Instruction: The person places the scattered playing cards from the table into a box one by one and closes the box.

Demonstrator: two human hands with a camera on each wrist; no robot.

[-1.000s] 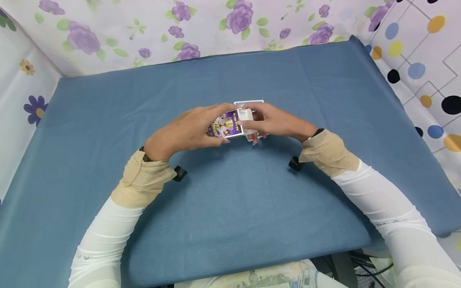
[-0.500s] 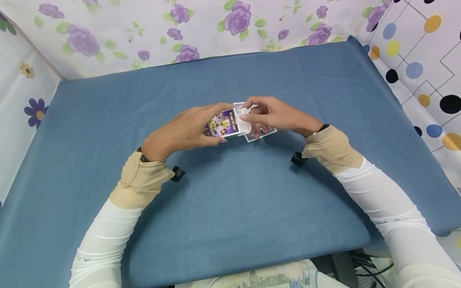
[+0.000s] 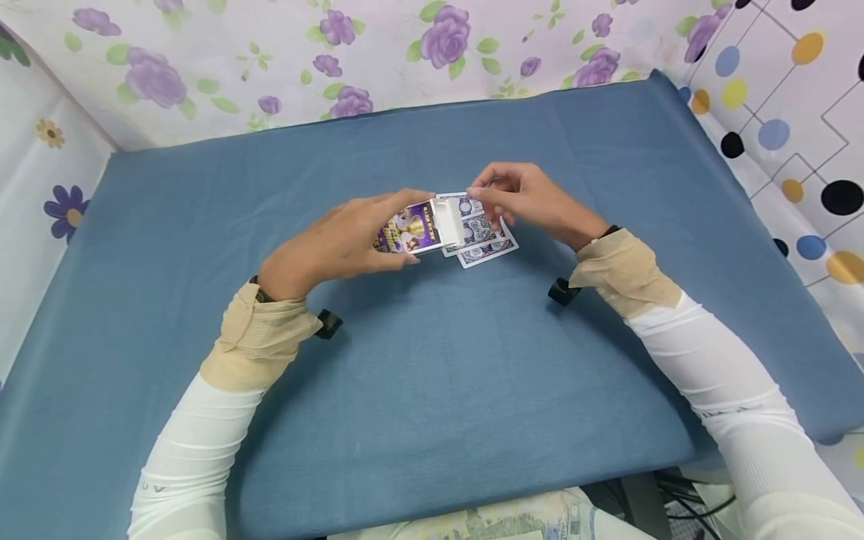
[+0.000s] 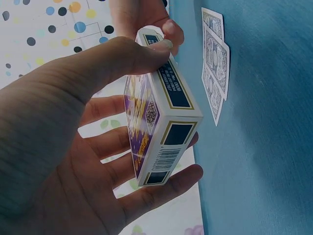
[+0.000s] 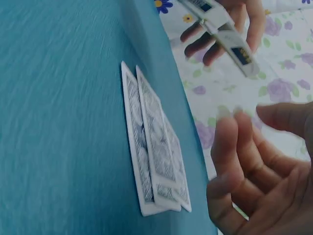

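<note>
My left hand (image 3: pixel 331 236) grips a purple and gold playing-card box (image 3: pixel 412 227), held tilted above the table. Its white flap (image 3: pixel 448 223) stands out at the right end. In the left wrist view the thumb presses on the narrow side of the box (image 4: pixel 173 88), with fingers spread behind and below. Several playing cards (image 3: pixel 475 229) with blue patterned backs lie overlapping on the table beneath the open end. My right hand (image 3: pixel 529 199) hovers just right of the box, apart from it. In the right wrist view its fingers bend loosely with a gap to the thumb, holding nothing.
A blue cloth (image 3: pixel 432 375) covers the table. Flower-printed sheeting (image 3: pixel 283 60) stands along its back edge, and dotted sheeting (image 3: pixel 776 135) rises on the right. Small black wrist cameras hang below both wrists.
My right hand has left the flap of the box and moved up and to the right. More of the cards below shows now. My left hand with the box has shifted slightly left.
</note>
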